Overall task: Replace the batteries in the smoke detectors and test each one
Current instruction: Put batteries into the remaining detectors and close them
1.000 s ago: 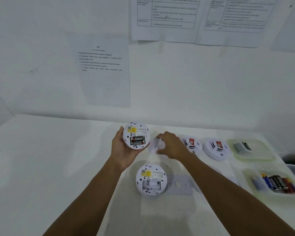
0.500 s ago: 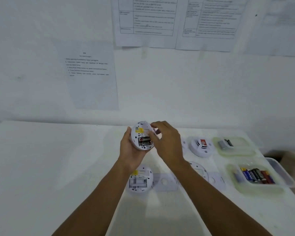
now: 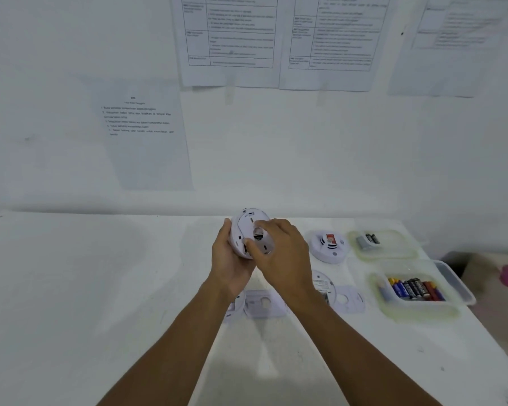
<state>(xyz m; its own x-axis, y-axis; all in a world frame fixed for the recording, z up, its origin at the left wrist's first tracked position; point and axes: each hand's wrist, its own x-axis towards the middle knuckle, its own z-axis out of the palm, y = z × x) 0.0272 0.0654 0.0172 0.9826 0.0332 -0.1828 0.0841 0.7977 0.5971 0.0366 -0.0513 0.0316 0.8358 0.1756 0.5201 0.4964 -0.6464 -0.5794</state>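
While both forearms stretch over the white table [image 3: 100, 288], a loose mounting plate [image 3: 264, 303] lies beneath them, just beside a back-up detector [image 3: 323, 284]. Above these, the left hand [image 3: 228, 262] cups the smoke detector [image 3: 237, 233], tilted on edge, fingers curled round its rim. The right hand [image 3: 285, 256] pinches a round cover plate [image 3: 251, 222] against its back. To the right sits a tub [image 3: 423, 310] of AA batteries [image 3: 412, 289], their brands unreadable. Farther off, a face-up detector [image 3: 329, 247] bears a red label. The text on the wall sheets [image 3: 147, 133] is too blurred to read.
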